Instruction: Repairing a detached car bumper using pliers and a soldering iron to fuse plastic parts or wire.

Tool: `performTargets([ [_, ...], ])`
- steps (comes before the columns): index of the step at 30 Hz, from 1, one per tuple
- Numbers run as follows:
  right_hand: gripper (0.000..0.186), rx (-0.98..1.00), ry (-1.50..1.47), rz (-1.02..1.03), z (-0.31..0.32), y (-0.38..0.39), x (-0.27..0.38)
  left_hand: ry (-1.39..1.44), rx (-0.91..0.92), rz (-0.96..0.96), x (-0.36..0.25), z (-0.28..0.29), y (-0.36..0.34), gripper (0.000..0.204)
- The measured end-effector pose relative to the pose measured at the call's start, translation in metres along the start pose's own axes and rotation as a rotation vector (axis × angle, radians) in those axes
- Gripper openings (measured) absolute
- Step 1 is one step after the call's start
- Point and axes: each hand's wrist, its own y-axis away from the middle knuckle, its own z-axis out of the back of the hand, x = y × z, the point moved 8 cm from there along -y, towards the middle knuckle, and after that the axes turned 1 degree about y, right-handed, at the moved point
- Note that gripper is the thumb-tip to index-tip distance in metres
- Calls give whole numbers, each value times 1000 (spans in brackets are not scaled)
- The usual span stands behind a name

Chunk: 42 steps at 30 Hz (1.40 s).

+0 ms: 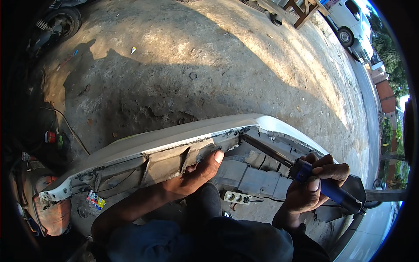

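Note:
A white plastic bumper [183, 127] lies across the lower middle, its grey ribbed inner side facing me and dark marks along its edge. My left hand [196, 174] grips that inner side, thumb over a rib at the middle, fingers mostly behind it. My right hand [316, 183] is wrapped round a blue cylindrical hand tool [328, 191] with a long dark metal shaft [268, 150]. The shaft's tip touches or nearly touches the bumper's inner edge near its bend, up and left of the hand; exact contact is hard to tell.
Power strip [237, 197] with cable below the bumper; orange cylinder [57, 216] lower left; red can [50, 137] and cables at left; wheel [61, 26] upper left; wooden stand [303, 13], white van [353, 24] upper right; small packet [95, 200] near my left arm.

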Motion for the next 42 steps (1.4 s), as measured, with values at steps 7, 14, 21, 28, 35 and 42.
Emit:
performTargets([
  [7,43,38,-20,44,-1,3,-3,32,42,38,2,1,2,35],
  [14,42,42,-25,80,-2,3,-1,109,28,60,4,-1,-2,35],
  [21,41,51,-23,95,-1,5,-1,832,346,703,29,-32,10,35],
  [28,39,58,-26,111,-1,5,-1,831,272,584,26,-29,8,36],
  [35,40,54,-22,113,0,7,0,788,416,704,29,-34,12,36],
  [42,41,51,-23,112,-2,8,-1,368,129,219,11,-14,4,37],
])
